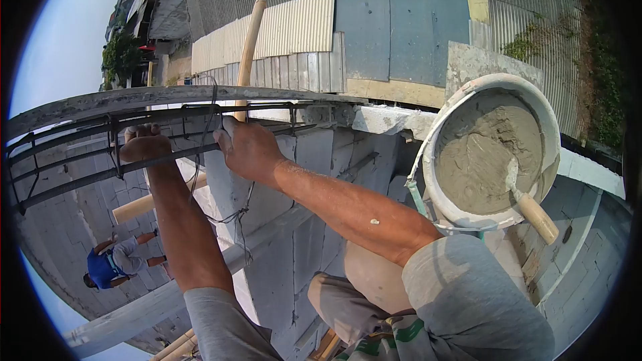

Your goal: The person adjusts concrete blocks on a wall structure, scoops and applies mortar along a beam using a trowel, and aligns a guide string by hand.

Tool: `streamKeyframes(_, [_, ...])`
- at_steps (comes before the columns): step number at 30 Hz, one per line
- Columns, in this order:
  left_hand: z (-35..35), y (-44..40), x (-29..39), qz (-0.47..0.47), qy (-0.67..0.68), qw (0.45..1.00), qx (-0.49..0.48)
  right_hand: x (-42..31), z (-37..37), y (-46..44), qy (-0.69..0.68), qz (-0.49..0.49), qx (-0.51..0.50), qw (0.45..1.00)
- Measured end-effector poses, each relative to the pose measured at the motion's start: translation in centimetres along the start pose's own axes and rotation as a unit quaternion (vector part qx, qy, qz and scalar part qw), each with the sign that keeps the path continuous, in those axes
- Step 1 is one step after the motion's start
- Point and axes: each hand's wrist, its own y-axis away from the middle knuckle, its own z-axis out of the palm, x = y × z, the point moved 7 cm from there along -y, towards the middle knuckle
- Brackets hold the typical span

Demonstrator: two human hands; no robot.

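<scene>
We see the cage (117, 147) alongside the board (174, 95). Our 2 hands, left (144, 144) and right (246, 147), curl at its bars; we cannot tell what either grips. Rightward, 1 trowel (535, 217) rests in the bucket's (554, 127) mortar (478, 134).

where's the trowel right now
In the head view, the trowel is at right, its blade in the mortar in the white bucket, its handle sticking out over the rim.

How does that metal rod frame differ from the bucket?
The rod frame is long, dark and open; the bucket is round, whitish and solid-walled. The left hand and right hand are at the rod frame; neither touches the bucket. The bucket holds grey paste; the rod frame shows none.
</scene>
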Motion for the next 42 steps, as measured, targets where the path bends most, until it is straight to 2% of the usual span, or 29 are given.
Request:
streamKeyframes(4, [-0.2, 0.3, 0.1, 0.008, -0.007, 1.0, -0.023, 0.1, 0.1, -0.4, 0.011, 0.0, -0.02, 1.0])
streamKeyframes(7, [-1.6, -1.7, -0.4, 0.021, -0.009, 1.0, -0.015, 0.2, 0.0, -0.5, 0.031, 0.036, -0.079, 0.996])
streamKeyframes(10, [-2.0, -2.1, -0.6, 0.009, 0.001, 0.998, -0.062, 0.1, -0.2, -0.7, 0.035, 0.046, -0.076, 0.995])
streamKeyframes(13, [-2.8, -1.1, -0.1, 0.002, -0.076, 0.997, 0.004, 0.1, -0.5, -1.0, 0.05, 0.084, -0.111, 0.989])
streamKeyframes(14, [-4.8, -3.8, -1.4, -0.035, -0.047, 0.998, -0.03, -0.3, -1.2, -0.9, 0.046, 0.092, -0.111, 0.989])
streamKeyframes(17, [-4.1, 0.6, 2.0, 0.077, -0.191, 0.978, -0.036, 1.7, -0.3, -2.2, 0.009, 0.086, -0.115, 0.99])
streamKeyframes(19, [-4.9, 3.6, 3.1, -0.025, -0.12, 0.991, 0.044, 2.7, 0.0, -3.0, 0.006, 0.099, -0.142, 0.985])
streamKeyframes(21, [-4.2, 9.5, 5.6, -0.009, -0.068, 0.996, 0.059, 1.0, -1.5, -2.8, 0.085, 0.117, -0.15, 0.978])
streamKeyframes(23, [-5.4, 11.8, 5.7, 0.056, -0.039, 0.997, -0.033, 0.4, -1.9, -3.1, 0.145, 0.052, -0.122, 0.981])
streamKeyframes(25, [-4.6, 19.8, 9.4, 0.148, 0.043, 0.983, -0.097, 1.8, -1.3, -3.7, 0.149, 0.025, -0.107, 0.983])
streamKeyframes(27, [-7.1, 25.7, 11.0, 0.168, -0.007, 0.975, -0.145, 2.6, -1.3, -3.9, 0.187, 0.048, -0.096, 0.976])
streamKeyframes(29, [-10.5, 30.4, 11.6, 0.208, -0.047, 0.953, -0.215, -0.4, -2.4, -2.6, 0.272, 0.05, -0.094, 0.956])
streamKeyframes(30, [-13.0, 31.8, 11.8, 0.241, -0.125, 0.93, -0.246, 0.2, -2.6, -2.3, 0.238, 0.047, -0.102, 0.965])
streamKeyframes(31, [-15.5, 32.3, 11.9, 0.272, -0.203, 0.899, -0.275, 3.0, -1.8, -2.8, 0.131, 0.053, -0.133, 0.981])
streamKeyframes(33, [-21.6, 30.4, 12.3, 0.234, -0.268, 0.915, -0.192, 3.3, -3.5, -0.3, 0.069, 0.114, -0.142, 0.981])
streamKeyframes(35, [-29.0, 27.0, 10.6, 0.078, -0.273, 0.959, -0.018, 2.4, -5.7, 3.5, 0.058, 0.143, -0.12, 0.981])
streamKeyframes(38, [-34.0, 23.5, 11.3, 0.102, -0.437, 0.893, -0.004, 4.4, -8.3, 8.9, 0.024, 0.254, -0.109, 0.961])
streamKeyframes(42, [-36.1, 20.5, 9.9, 0.138, -0.511, 0.846, -0.062, 3.4, -12.4, 15.2, 0.053, 0.317, -0.099, 0.942])
